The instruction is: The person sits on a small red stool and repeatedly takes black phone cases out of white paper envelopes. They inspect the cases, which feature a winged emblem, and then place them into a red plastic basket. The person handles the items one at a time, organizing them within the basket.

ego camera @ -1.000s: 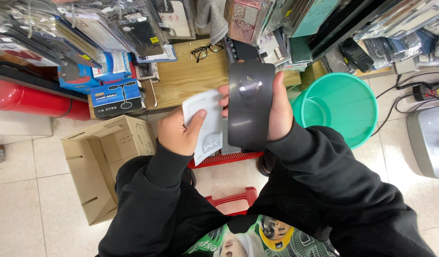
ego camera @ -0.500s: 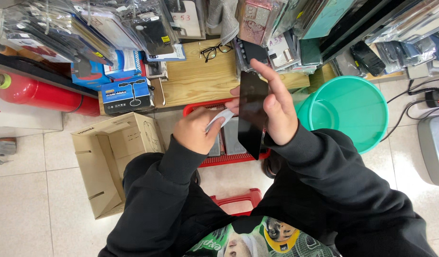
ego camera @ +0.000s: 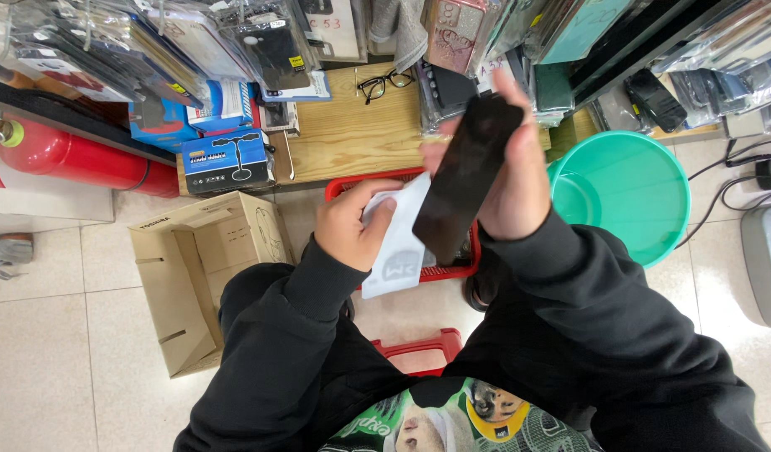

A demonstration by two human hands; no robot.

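Tilted since the earlier frame, the flat black phone-sized slab (ego camera: 465,180) now leans toward 1 o'clock, gripped along its long edge by the right hand (ego camera: 511,180). White paper sleeve (ego camera: 398,243): pinched in the left hand (ego camera: 348,226), at 8 o'clock of the slab, above the red basket (ego camera: 352,186). Handling, judged: slab rigid, light, smooth, probably breakable, so hold by the edges; sleeve limp.

A pale tiled floor (ego camera: 42,368) carries a cardboard box (ego camera: 197,268) and teal bucket (ego camera: 632,197).

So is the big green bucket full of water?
No, the green bucket on the floor looks empty; its bare bottom shows.
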